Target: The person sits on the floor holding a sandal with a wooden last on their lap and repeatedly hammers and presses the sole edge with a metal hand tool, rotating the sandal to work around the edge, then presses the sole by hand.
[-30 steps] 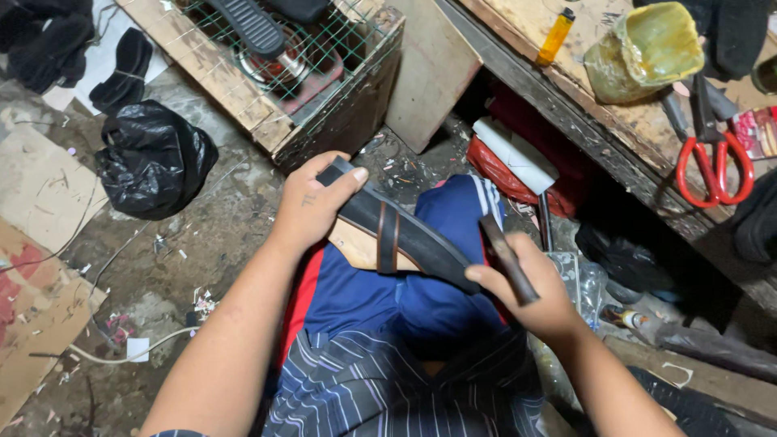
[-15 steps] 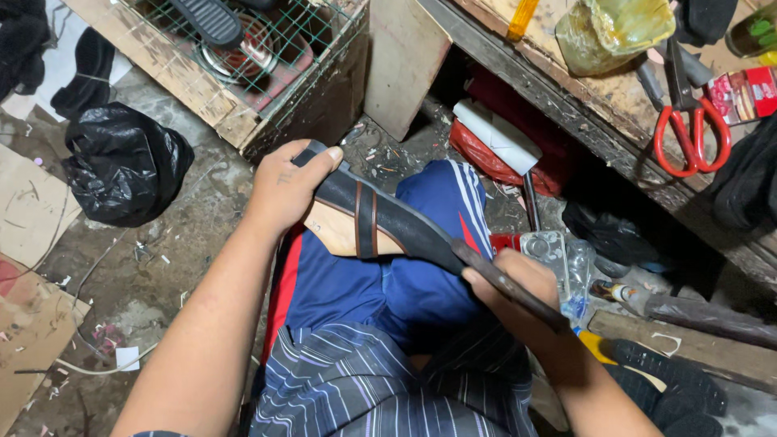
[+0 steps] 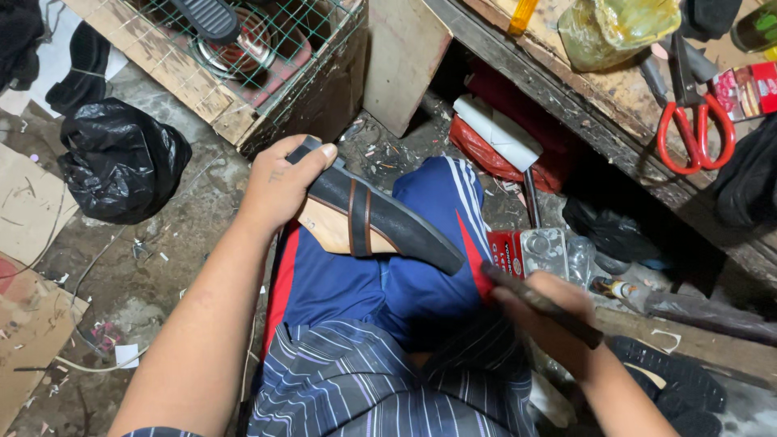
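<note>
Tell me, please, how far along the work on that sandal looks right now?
Done: the sandal already has its dark sole and strap on. In hand: the left hand steadies it on the knee, sole edge up, while the right hand holds a dark tool just off its end. Left: cannot tell; the red scissors lie unused on the bench.

My arms are bare to the elbow and my left hand (image 3: 279,190) and right hand (image 3: 544,311) wear no gloves. I wear a dark, thin-striped shirt (image 3: 372,380) and blue track trousers (image 3: 364,275) with red and white side stripes.
</note>
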Motion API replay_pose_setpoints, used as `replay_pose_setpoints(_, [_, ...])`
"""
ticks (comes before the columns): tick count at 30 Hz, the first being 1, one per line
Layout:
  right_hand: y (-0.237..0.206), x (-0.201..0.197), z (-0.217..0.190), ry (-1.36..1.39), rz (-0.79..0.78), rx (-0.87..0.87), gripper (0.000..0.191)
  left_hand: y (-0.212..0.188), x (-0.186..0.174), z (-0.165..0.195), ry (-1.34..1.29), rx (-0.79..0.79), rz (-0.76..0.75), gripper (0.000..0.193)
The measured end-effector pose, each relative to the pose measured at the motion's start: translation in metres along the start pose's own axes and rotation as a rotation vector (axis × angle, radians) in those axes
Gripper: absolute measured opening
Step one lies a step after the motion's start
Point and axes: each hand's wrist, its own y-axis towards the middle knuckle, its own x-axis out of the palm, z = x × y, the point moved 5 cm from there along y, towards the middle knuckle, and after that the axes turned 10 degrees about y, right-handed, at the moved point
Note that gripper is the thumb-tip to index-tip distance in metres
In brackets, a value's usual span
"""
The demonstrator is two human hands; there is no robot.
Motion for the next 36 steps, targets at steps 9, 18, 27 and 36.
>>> replay_pose_setpoints(9, [-0.008,-0.019,-0.005,0.195,0.035,0.017,0.022,0.004,0.011,-0.008,-0.005,0.012,-0.021,0.026])
replay_pose_setpoints(18, [0.013,0.004,0.016,0.598,0.011,0.273,0.017,-0.002,0.014,-0.012,0.012,0.040,0.025,0.035])
replay_pose_setpoints(27, [0.024,0.029,-0.018,0.281,-0.058,0.120,0.022,-0.016,0.003,-0.008,0.113,0.145,0.132,0.040])
replay_pose_setpoints(36, [0.027,0.044,-0.039,0.392,0.033,-0.057,0.018,-0.019,-0.004,-0.007,0.172,0.102,0.170,0.037])
